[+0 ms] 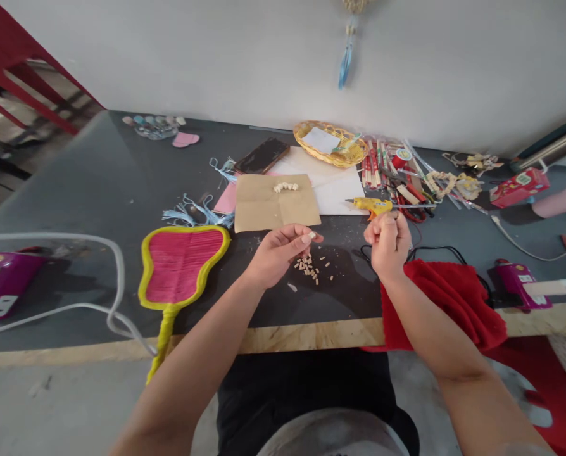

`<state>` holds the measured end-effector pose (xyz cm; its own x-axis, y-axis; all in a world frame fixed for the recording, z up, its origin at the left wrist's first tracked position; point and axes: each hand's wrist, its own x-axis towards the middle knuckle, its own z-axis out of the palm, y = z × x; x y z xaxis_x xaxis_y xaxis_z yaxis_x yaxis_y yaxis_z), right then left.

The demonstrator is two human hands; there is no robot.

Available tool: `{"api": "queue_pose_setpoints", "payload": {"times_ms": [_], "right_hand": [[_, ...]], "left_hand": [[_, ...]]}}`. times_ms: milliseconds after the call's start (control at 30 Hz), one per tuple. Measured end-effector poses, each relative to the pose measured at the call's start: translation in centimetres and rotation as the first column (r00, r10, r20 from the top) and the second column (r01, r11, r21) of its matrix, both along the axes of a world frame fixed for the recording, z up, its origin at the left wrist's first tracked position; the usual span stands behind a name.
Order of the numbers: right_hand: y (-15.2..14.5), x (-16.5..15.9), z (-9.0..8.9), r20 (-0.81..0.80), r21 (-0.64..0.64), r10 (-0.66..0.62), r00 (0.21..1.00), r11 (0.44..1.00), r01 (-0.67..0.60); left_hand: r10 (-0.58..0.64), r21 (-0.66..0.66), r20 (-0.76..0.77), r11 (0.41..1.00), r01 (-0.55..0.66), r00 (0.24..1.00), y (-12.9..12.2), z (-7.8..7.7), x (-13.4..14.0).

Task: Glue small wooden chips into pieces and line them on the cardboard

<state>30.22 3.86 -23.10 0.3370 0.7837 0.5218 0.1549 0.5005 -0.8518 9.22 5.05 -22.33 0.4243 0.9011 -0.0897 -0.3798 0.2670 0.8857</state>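
Observation:
My left hand [283, 252] is closed in a pinch, with a small cream-coloured piece [312, 235] between thumb and fingertips. Below it, several short tan pieces [306, 265] lie scattered on the dark tabletop [340, 304]. My right hand [388, 246] is raised above the table with its fingers curled together; whatever they may hold is too small or hidden to make out. Just beyond that hand is a yellow glue gun [371, 204], its nozzle pointing left. A short curved row of cream pieces [285, 187] rests on a creased brown paper [277, 212] beyond my left hand.
A pink-and-yellow fan [185, 263] and light-blue tassels [197, 211] lie left. Behind are a black phone [263, 156], a wicker basket [333, 158] and bundled wrapped chopsticks [372, 166]. A red cloth [447, 301] hangs over the front edge; purple power strips [7, 285] stand at both sides.

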Motion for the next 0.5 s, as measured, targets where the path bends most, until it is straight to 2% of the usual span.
{"api": "queue_pose_setpoints", "payload": {"times_ms": [67,133,300,367,500], "right_hand": [[-0.3,0.0,0.2,0.088,-0.020,-0.001,0.996,1.000,0.003],[-1.0,-0.3,0.3,0.229,-0.042,0.052,0.972,0.998,-0.044],[-1.9,-1.0,0.5,0.543,0.023,0.253,0.801,0.949,-0.316],[-1.9,-1.2,0.3,0.572,0.031,0.279,0.771,0.932,-0.361],[-1.7,-1.3,-0.1,0.545,0.063,0.245,0.802,0.942,-0.331]], "left_hand": [[0.005,0.024,-0.003,1.000,-0.005,1.000,0.0,-0.1,0.0],[0.010,0.028,-0.009,1.000,-0.010,1.000,0.0,-0.2,0.0],[0.010,0.024,0.001,1.000,-0.010,1.000,0.0,-0.2,0.0],[-0.003,0.042,-0.003,0.999,0.003,1.000,0.0,-0.3,0.0],[-0.036,0.038,-0.037,0.999,0.037,0.999,0.0,-0.7,0.0]]}}
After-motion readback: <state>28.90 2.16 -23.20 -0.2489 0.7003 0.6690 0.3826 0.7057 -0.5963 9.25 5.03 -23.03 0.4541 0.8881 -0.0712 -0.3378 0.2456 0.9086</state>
